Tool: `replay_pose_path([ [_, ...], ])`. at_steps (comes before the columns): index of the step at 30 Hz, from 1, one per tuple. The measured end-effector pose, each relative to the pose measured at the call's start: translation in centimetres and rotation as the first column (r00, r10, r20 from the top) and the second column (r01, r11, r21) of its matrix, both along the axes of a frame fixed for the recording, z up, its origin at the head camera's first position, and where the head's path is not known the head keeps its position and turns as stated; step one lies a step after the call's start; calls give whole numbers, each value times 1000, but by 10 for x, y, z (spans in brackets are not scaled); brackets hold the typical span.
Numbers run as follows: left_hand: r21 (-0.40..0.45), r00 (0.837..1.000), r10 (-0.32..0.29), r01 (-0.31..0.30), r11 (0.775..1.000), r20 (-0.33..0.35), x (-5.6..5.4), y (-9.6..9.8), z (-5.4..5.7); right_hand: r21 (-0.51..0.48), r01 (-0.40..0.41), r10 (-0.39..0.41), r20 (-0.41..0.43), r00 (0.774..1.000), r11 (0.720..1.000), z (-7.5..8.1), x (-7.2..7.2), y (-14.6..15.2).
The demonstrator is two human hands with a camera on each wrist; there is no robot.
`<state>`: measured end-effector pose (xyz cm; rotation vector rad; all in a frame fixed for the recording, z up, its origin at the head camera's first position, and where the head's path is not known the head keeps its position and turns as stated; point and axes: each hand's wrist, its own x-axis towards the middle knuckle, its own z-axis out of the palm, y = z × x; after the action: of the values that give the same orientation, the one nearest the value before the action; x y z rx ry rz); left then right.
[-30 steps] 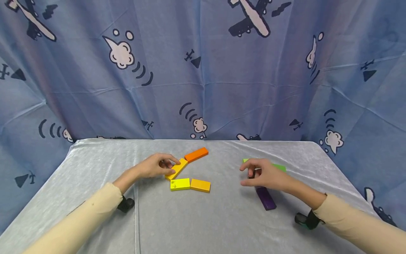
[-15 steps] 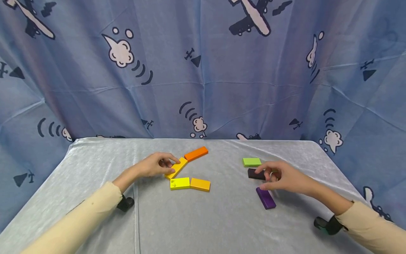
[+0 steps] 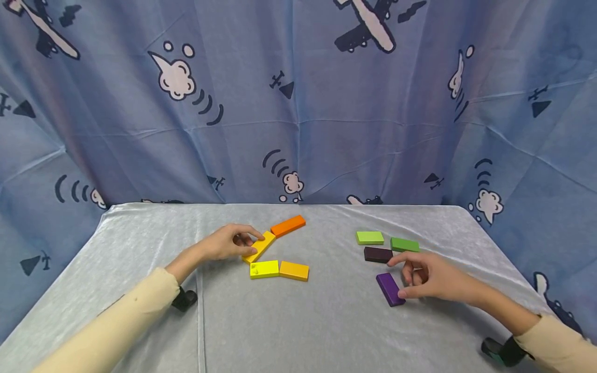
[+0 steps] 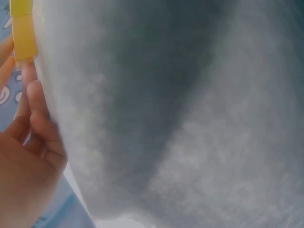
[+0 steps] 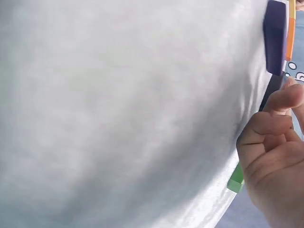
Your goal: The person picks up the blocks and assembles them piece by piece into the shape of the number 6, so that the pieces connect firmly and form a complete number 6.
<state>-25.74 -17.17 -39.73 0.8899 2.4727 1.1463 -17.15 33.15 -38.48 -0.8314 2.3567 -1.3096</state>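
In the head view my left hand (image 3: 228,242) pinches a deep-yellow rectangular block (image 3: 262,246) between thumb and fingertips, flat on the cloth. The block's far end meets an orange block (image 3: 288,226). Just below lie a bright-yellow block (image 3: 264,270) and an amber block (image 3: 294,271), end to end. On the right side, my right hand (image 3: 431,277) holds nothing, its thumb and index finger spread apart. Its thumb tip is at the near end of a purple block (image 3: 388,288), contact uncertain; the index fingertip is close to a dark brown block (image 3: 377,254).
Behind the dark block lie a light-green block (image 3: 370,238) and a green block (image 3: 404,244). Grey velvety cloth covers the table (image 3: 326,321). A blue patterned curtain (image 3: 298,103) hangs beyond its back edge.
My right hand has moved right and toward me, from over the dark block to beside the purple one, uncovering the green and dark blocks. My left hand stays on its block.
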Motion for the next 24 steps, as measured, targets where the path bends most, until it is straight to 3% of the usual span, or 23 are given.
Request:
replay_pose_path([
  [14,-1,1000,4,-4,1000,7,1,0,-1,25,25,-22,-82,996,999,-9,14,4],
  [24,1,1000,9,-9,1000,4,0,0,-1,34,32,-27,-129,991,999,-13,14,-1],
])
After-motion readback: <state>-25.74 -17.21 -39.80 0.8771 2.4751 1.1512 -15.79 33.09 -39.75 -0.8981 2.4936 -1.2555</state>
